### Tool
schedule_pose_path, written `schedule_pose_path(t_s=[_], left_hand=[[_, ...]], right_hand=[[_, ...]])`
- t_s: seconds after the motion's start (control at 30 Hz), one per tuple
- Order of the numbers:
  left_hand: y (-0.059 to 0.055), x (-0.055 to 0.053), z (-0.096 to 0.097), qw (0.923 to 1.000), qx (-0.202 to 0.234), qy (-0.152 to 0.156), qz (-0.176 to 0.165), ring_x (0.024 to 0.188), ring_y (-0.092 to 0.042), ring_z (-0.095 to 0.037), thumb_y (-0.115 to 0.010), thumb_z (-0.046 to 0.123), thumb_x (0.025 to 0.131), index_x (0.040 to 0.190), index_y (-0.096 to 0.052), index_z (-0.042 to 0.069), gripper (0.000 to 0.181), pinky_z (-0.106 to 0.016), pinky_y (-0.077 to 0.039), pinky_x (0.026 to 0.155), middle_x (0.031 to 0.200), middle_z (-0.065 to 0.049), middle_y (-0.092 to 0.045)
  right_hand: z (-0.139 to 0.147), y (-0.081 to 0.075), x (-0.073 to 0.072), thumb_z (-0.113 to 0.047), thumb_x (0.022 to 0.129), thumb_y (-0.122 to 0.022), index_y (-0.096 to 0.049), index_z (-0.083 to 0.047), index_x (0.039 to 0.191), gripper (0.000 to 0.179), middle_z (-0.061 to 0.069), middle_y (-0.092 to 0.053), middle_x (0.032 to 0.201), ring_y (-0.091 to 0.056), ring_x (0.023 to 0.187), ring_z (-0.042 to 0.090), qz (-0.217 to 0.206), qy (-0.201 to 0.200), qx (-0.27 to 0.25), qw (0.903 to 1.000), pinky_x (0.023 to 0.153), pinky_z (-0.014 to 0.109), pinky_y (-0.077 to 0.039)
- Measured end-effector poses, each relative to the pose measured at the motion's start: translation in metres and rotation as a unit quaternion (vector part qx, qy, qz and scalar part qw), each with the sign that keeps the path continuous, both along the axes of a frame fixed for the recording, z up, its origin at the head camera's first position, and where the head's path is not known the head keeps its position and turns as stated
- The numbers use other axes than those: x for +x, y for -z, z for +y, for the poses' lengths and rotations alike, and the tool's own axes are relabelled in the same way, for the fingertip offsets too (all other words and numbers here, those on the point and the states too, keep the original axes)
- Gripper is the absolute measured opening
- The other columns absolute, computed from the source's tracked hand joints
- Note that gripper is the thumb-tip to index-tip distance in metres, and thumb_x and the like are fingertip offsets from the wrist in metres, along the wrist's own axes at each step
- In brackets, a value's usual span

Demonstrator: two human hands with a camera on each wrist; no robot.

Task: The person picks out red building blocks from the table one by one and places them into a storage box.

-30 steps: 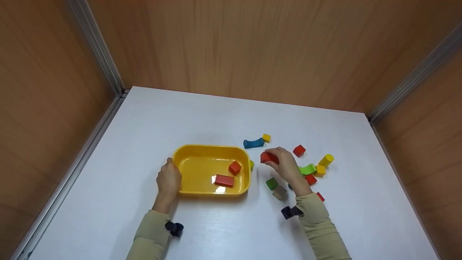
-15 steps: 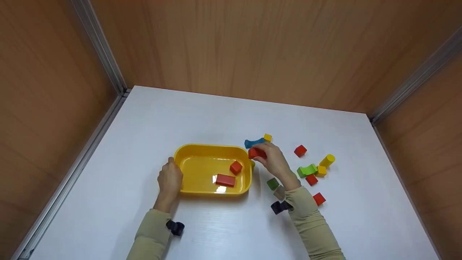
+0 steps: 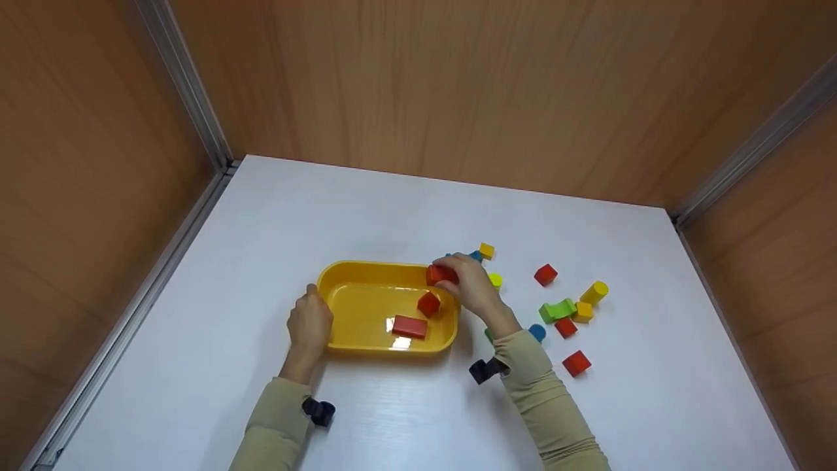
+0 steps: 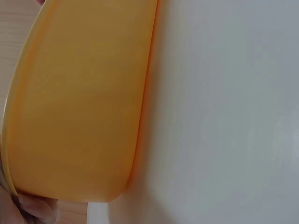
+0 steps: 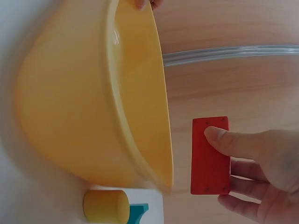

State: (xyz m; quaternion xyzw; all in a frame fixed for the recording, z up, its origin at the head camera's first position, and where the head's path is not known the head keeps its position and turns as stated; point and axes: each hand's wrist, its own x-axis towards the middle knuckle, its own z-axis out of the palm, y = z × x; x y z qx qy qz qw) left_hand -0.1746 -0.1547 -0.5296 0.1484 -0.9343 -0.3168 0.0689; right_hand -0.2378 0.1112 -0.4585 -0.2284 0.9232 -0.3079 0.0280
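My left hand (image 3: pixel 310 325) grips the left rim of a yellow plastic tub (image 3: pixel 359 314); its fingertips show at the tub's edge in the left wrist view. A red rectangular block (image 5: pixel 210 158) is pinched between the thumb and fingers of my right hand (image 3: pixel 474 286), above the tub's right rim. Inside the tub lie a red cube (image 3: pixel 429 305) and another red rectangular block (image 3: pixel 409 326), apart from each other. Just beyond the tub's right end is a yellow cylinder (image 5: pixel 106 206), and behind the right hand a blue curved block (image 3: pixel 476 256) is mostly hidden.
Right of the tub lie a green curved block (image 3: pixel 558 310), a standing yellow cylinder (image 3: pixel 594 292), a yellow cube (image 3: pixel 582 312), a blue round piece (image 3: pixel 537 332) and several red blocks (image 3: pixel 577 363). A small yellow cube (image 3: pixel 486 250) is farther back. Wooden panels (image 3: pixel 418 98) border the white table (image 3: pixel 392 418).
My right hand has carried the red rectangular block leftward, from beside the tub to over its right rim. The left hand keeps its hold on the tub.
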Motion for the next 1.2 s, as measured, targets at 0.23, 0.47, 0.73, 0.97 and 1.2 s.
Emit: schedule_pose_path(t_s=[0.23, 0.47, 0.73, 0.97, 1.2], left_hand=[[0.0, 0.001, 0.0, 0.9999, -0.004, 0.003, 0.012, 0.057, -0.054, -0.023, -0.042, -0.003, 0.087, 0.1, -0.047, -0.009, 0.016, -0.035, -0.046, 0.048, 0.076, -0.019, -0.057], [-0.001, 0.0, 0.002, 1.0, -0.002, -0.003, 0.004, 0.063, -0.057, -0.026, -0.041, -0.002, 0.087, 0.101, -0.046, -0.009, 0.017, -0.04, -0.047, 0.052, 0.079, -0.02, -0.057], [0.0, 0.001, 0.002, 0.9999, -0.01, -0.001, 0.007, 0.064, -0.057, -0.027, -0.043, -0.002, 0.086, 0.102, -0.047, -0.01, 0.018, -0.04, -0.047, 0.054, 0.079, -0.021, -0.057], [-0.001, 0.001, 0.002, 1.0, -0.008, 0.001, 0.003, 0.063, -0.057, -0.026, -0.042, -0.002, 0.087, 0.104, -0.046, -0.01, 0.019, -0.038, -0.048, 0.053, 0.081, -0.021, -0.057], [0.0, 0.001, 0.002, 0.9999, -0.012, 0.004, 0.008, 0.064, -0.059, -0.026, -0.044, -0.003, 0.086, 0.103, -0.046, -0.009, 0.018, -0.038, -0.048, 0.053, 0.082, -0.022, -0.058]], right_hand=[[-0.015, 0.005, -0.005, -0.013, 0.079, -0.065, -0.06, -0.008, 0.112, 0.033, 0.005, -0.058, 0.104, -0.052, 0.093, 0.018, 0.016, -0.036, 0.017, 0.9991, 0.085, 0.029, -0.043], [-0.027, 0.013, -0.01, -0.013, 0.079, -0.065, -0.06, -0.01, 0.112, 0.033, 0.005, -0.057, 0.104, -0.051, 0.092, 0.018, -0.004, -0.044, 0.027, 0.9986, 0.085, 0.029, -0.042], [-0.038, 0.023, -0.01, -0.012, 0.08, -0.064, -0.059, -0.01, 0.113, 0.034, 0.005, -0.055, 0.102, -0.049, 0.089, 0.018, -0.037, -0.039, 0.053, 0.9971, 0.085, 0.029, -0.042], [-0.05, 0.029, -0.01, -0.01, 0.079, -0.065, -0.061, -0.012, 0.108, 0.029, 0.003, -0.055, 0.097, -0.049, 0.087, 0.018, -0.04, -0.054, 0.07, 0.9953, 0.084, 0.028, -0.042], [-0.058, 0.037, -0.01, -0.01, 0.079, -0.065, -0.06, -0.01, 0.105, 0.026, 0.002, -0.055, 0.092, -0.049, 0.085, 0.017, -0.034, -0.078, 0.074, 0.9936, 0.079, 0.026, -0.043]])
